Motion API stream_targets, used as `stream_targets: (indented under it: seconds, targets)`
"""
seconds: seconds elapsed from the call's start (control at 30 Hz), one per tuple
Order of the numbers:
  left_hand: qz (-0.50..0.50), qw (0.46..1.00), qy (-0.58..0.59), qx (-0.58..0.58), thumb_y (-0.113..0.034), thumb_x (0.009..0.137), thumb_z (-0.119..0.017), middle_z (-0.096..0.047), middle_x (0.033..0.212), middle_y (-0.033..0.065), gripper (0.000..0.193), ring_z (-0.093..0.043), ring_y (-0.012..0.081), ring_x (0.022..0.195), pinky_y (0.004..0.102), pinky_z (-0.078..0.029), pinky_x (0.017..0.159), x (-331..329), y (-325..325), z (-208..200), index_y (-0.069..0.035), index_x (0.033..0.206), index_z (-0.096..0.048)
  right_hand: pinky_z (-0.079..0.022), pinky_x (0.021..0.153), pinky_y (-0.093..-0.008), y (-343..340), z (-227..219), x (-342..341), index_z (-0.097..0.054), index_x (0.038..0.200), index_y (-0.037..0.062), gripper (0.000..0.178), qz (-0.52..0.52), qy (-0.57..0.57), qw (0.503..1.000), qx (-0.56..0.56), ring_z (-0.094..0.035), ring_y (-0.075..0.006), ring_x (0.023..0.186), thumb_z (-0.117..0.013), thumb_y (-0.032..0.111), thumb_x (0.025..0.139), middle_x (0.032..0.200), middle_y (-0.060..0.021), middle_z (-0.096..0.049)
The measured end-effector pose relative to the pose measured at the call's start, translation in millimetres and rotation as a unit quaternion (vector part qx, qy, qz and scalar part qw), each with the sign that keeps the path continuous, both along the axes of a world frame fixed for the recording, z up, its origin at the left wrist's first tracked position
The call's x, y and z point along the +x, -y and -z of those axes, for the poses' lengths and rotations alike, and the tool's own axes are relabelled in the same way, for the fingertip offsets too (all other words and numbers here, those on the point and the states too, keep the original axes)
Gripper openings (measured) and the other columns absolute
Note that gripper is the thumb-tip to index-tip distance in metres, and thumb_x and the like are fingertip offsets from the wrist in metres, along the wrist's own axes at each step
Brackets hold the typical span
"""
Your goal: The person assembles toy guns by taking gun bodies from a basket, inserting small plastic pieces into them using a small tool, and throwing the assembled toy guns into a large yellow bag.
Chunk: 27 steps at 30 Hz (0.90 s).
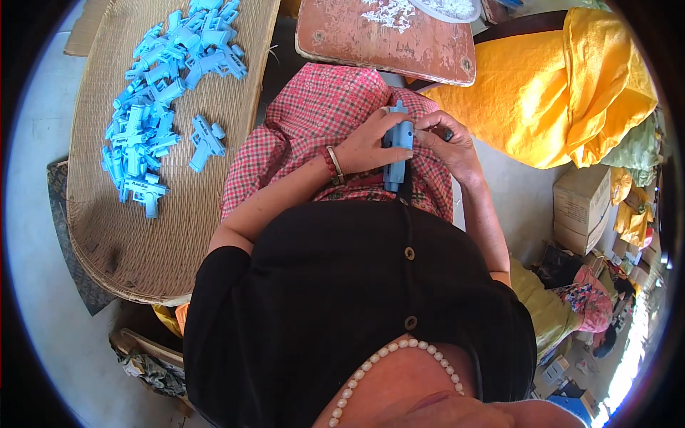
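Right of wicker tray [153, 260], left hand [365, 144] grips blue toy [402, 137]; right hand [457, 148] closed round small dark piece [447, 134]. I judge toy light, stiff, smoothish; hold mid-body.

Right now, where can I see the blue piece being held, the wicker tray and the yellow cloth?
Blue piece [402, 135]: head view, middle of its body.
Wicker tray [182, 246]: head view, bare woven base.
Yellow cloth [510, 93]: head view, its broad surface.
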<state>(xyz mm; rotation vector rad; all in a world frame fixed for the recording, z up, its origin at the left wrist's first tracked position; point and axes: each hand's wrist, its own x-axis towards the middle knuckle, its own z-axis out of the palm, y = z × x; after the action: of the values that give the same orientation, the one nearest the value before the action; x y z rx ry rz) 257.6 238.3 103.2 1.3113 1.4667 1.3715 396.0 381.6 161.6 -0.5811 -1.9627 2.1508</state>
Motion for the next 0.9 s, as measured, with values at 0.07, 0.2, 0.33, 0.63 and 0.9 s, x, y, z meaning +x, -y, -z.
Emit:
stream_targets:
  seconds: [0.07,0.2,0.33,0.63,0.9]
  targets:
    - [0.015,1.0,0.003,-0.026,-0.027,0.078,-0.066,-0.044,0.108,0.0147,0.053,-0.044,0.0275,0.104,0.0369,-0.036,0.091,-0.9,-0.3,0.9,-0.004,0.121,-0.047,-0.047,0.075,-0.0216,-1.8,-1.8,1.6,-0.06,0.093,0.0023,0.012,-0.005,-0.001,1.0,-0.01,-0.055,-0.006,0.082,-0.059,-0.004,0.084,0.089,-0.0001,-0.058]
    - [0.022,0.999,0.008,-0.037,-0.029,0.078,-0.066,-0.043,0.106,0.0139,0.053,-0.044,0.0266,0.103,0.0361,-0.036,0.091,-2.5,-0.9,-0.9,-0.005,0.122,-0.046,-0.048,0.076,-0.0222,-4.1,-1.1,4.0,-0.06,0.094,0.0023,0.012,-0.019,-0.006,1.0,-0.018,-0.055,-0.0063,0.084,-0.059,-0.005,0.084,0.091,-0.0001,-0.058]
    - [0.017,0.999,0.013,-0.034,-0.03,0.078,-0.065,-0.043,0.105,0.0132,0.054,-0.044,0.0256,0.102,0.0352,-0.036,0.091,-1.8,-1.8,-0.3,-0.005,0.122,-0.046,-0.047,0.075,-0.0218,-3.5,-2.1,3.9,-0.06,0.093,0.0024,0.012,-0.029,-0.01,1.0,0.001,-0.055,-0.0059,0.082,-0.061,-0.004,0.084,0.09,0.0,-0.057]
    - [0.0,0.997,0.05,-0.056,-0.038,0.08,-0.063,-0.042,0.101,0.0166,0.05,-0.045,0.0275,0.093,0.034,-0.039,0.085,1.8,-8.2,0.8,-0.008,0.118,-0.051,-0.043,0.064,-0.0188,-7.4,11.1,2.7,-0.061,0.093,0.0031,0.011,-0.009,0.012,0.996,0.088,-0.05,-0.0027,0.075,-0.062,-0.003,0.083,0.086,0.0021,-0.057]
    - [-0.024,0.995,0.069,-0.064,-0.032,0.078,-0.064,-0.043,0.098,0.0158,0.04,-0.044,0.0268,0.094,0.0335,-0.039,0.083,4.4,-11.8,1.6,-0.009,0.109,-0.058,-0.029,0.046,-0.0152,-13.5,0.3,1.7,-0.063,0.096,0.0023,0.011,-0.01,0.083,0.991,-0.102,-0.04,0.001,0.057,-0.061,0.005,0.085,0.078,0.0023,-0.057]
